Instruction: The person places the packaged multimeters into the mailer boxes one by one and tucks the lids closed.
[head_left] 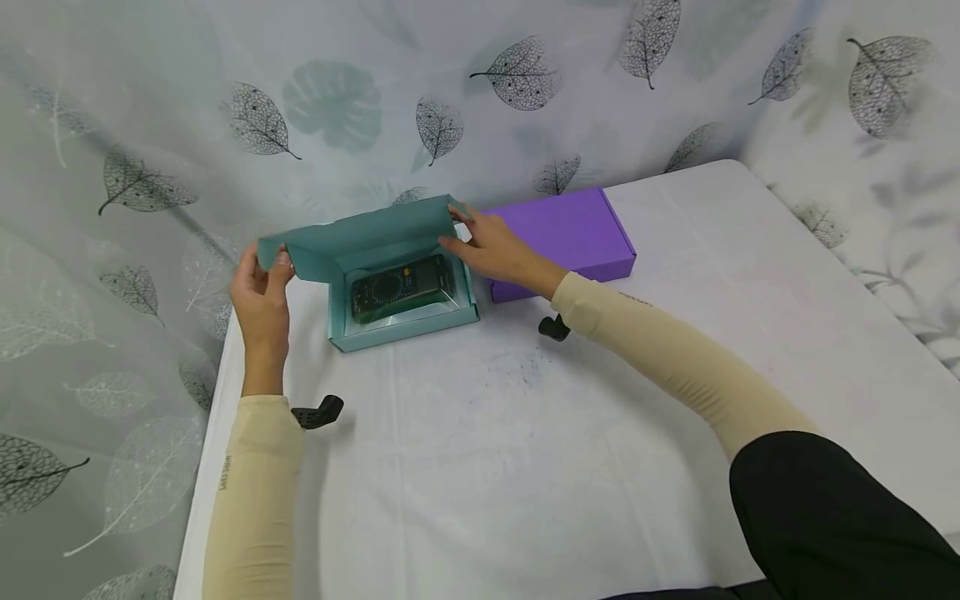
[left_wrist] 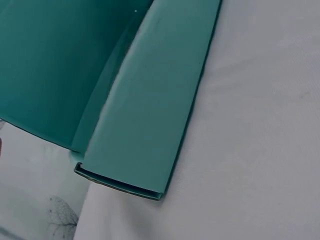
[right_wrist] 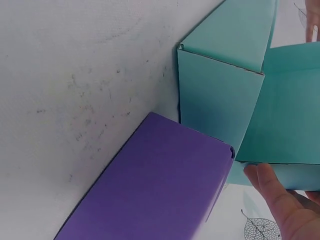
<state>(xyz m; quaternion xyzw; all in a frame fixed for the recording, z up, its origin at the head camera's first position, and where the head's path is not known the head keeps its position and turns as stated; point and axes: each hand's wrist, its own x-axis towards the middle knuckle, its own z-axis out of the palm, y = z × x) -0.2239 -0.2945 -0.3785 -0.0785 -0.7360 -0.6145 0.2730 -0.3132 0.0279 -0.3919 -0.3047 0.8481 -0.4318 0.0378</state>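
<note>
A teal cardboard box (head_left: 405,327) stands on the table with its lid (head_left: 367,231) raised and tilted. Inside lies a dark multimeter (head_left: 401,285) with a round dial, set in clear plastic packaging. My left hand (head_left: 261,300) pinches the lid's left front corner, thumb on the near side. At the lid's right end, my right hand (head_left: 495,247) holds the edge with its fingers. The right wrist view shows those fingers (right_wrist: 275,192) against the lid's rim. In the left wrist view the teal box (left_wrist: 145,110) fills much of the frame, with most of the left hand out of sight.
A closed purple box (head_left: 562,233) lies right beside the teal box, under my right forearm. White cloth (head_left: 480,467) with dark specks covers the table. Leaf-patterned curtains (head_left: 337,108) hang behind and at the left side. A black wrist mount (head_left: 318,412) sticks out from the left sleeve.
</note>
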